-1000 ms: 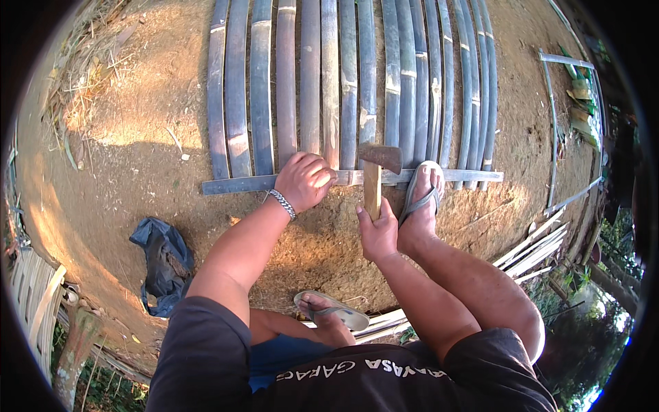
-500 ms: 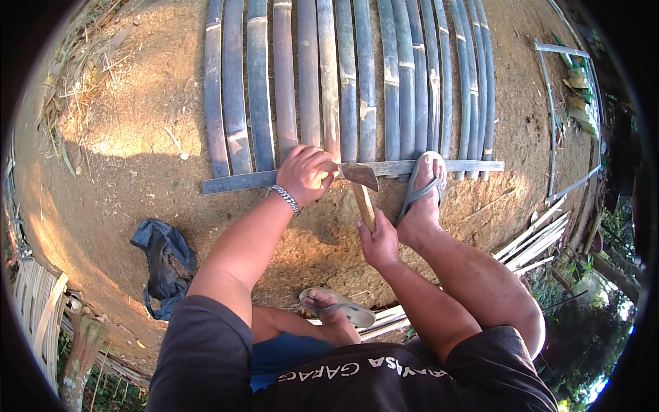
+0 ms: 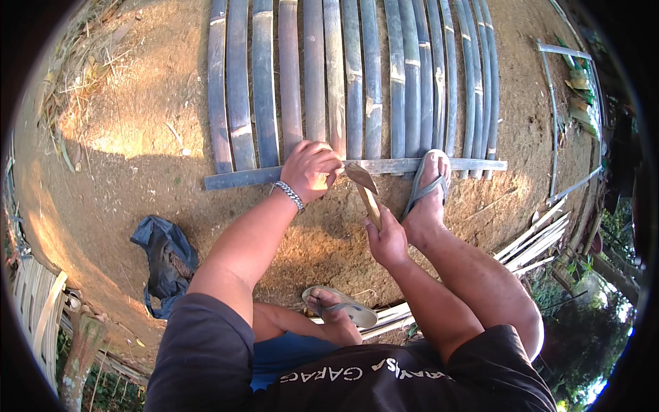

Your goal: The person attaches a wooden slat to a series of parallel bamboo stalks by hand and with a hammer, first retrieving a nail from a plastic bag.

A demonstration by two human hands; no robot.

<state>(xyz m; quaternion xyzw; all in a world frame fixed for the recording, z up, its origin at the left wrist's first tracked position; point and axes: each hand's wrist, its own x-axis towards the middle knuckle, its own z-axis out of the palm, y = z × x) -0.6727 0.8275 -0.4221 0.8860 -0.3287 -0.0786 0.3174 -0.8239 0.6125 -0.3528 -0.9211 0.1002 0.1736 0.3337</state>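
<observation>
On dirt ground, left hand [image 3: 310, 170] pinching at crossbar [image 3: 240, 178], right hand [image 3: 386, 238] gripping hammer [image 3: 364, 184]

Bare dirt ground [image 3: 137, 117] under bamboo slats [image 3: 343, 75], crosspiece [image 3: 240, 178], dark bag [image 3: 165, 257].

I see no packages, signs or screens around me here. The only lettering in view is a row of pale printed letters across the front of my dark short-sleeved shirt [image 3: 384, 374], at the bottom edge, upside down from where I look.
</observation>
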